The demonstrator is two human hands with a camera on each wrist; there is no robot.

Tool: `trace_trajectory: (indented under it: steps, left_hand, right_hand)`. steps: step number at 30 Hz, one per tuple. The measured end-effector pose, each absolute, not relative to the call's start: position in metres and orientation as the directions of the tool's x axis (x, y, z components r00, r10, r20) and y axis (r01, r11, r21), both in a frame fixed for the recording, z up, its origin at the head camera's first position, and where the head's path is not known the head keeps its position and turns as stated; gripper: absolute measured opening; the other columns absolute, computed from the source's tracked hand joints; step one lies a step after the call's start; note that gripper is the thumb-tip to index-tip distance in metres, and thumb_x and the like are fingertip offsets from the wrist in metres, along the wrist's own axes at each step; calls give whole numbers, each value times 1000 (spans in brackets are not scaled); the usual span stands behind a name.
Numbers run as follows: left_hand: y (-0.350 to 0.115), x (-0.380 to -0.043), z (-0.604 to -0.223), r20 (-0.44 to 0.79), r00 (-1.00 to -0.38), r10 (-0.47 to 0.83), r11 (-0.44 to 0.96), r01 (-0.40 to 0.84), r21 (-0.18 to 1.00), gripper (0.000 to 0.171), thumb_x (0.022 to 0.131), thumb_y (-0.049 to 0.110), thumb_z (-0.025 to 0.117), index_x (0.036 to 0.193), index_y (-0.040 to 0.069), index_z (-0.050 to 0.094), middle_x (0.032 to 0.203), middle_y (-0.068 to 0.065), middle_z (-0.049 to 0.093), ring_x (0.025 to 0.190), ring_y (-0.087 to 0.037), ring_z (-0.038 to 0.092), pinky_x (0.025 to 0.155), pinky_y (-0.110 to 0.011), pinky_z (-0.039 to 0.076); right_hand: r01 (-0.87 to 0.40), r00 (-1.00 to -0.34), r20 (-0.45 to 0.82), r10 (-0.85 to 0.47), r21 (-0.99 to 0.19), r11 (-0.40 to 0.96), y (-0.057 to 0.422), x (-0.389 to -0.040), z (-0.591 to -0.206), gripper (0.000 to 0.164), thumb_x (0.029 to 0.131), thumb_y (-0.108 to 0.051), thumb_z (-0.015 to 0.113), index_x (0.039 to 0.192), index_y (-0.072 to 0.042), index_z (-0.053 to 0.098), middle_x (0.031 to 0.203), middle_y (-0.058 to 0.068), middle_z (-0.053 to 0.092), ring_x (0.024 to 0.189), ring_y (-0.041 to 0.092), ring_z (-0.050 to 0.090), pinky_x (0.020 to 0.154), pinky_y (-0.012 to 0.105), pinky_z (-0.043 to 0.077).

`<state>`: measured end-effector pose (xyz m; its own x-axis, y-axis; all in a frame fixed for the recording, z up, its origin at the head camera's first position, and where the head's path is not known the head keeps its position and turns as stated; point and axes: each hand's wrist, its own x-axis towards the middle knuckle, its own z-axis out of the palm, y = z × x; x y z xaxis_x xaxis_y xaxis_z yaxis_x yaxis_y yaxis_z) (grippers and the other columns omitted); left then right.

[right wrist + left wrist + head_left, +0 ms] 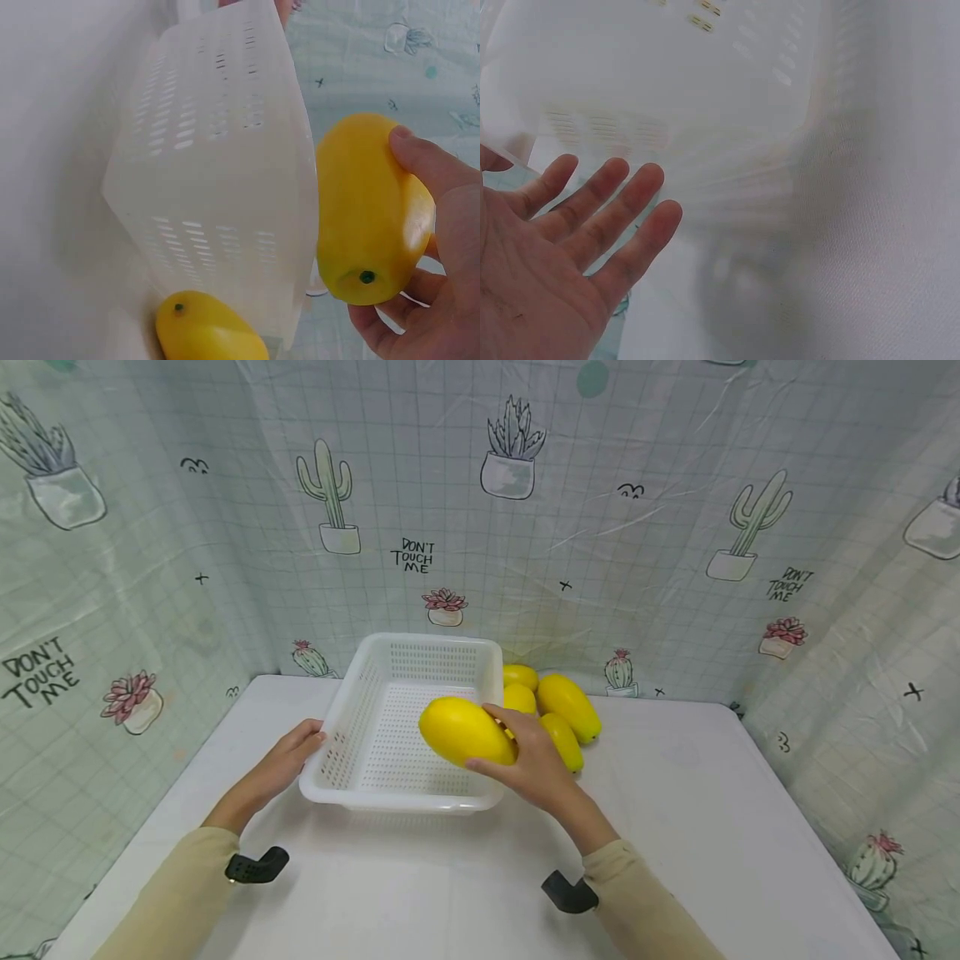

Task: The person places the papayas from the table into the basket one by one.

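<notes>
Frame centre: our right hand (536,760) grips a yellow mango (465,731) above the white basket (390,793). Left hand (288,756), fingers flat, steadies the basket's left wall. Four mangoes (570,706) wait right on the tabletop (712,793).

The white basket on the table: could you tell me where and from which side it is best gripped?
Grip the white basket at its rolled rim, on the long sides, probably two-handed. The left hand touches the left wall; the right side's rim is free, though mangoes crowd it.
</notes>
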<state>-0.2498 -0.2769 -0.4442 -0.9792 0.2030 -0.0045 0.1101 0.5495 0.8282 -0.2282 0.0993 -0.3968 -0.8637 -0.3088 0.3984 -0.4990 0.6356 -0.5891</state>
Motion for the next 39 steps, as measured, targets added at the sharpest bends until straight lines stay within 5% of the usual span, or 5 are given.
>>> trace_trajectory:
  steps: [7, 18, 39]
  left_hand:
    - [-277, -251, -445, -2, -979, 202, 545, 111, 831, 45, 106, 36, 29, 137, 5, 36, 128, -20, 56, 103, -18, 56, 91, -39, 44]
    - [-274, -249, -443, -10, -981, 192, 551, 99, 829, 45, 106, 36, 28, 137, 4, 36, 128, -21, 56, 104, -20, 56, 88, -34, 45]
    - [-273, -247, -442, -13, -983, 184, 555, 93, 827, 44, 106, 35, 28, 138, 5, 35, 131, -21, 54, 110, -25, 55, 96, -52, 43]
  right_hand:
    - [-505, -862, 394, -320, -599, 621, 96, -229, -399, 71, 78, -48, 77, 137, -21, 51, 133, -3, 58, 118, 21, 55, 98, 40, 47]
    - [-571, -816, 435, -381, -504, 648, 91, -230, -401, 36, 82, -27, 77, 115, -16, 68, 123, -2, 65, 116, 17, 57, 98, 33, 49]
    - [-540, -833, 447, -326, -532, 652, 101, -229, -405, 40, 81, -24, 79, 118, -15, 65, 121, 0, 66, 109, 18, 60, 93, 33, 52]
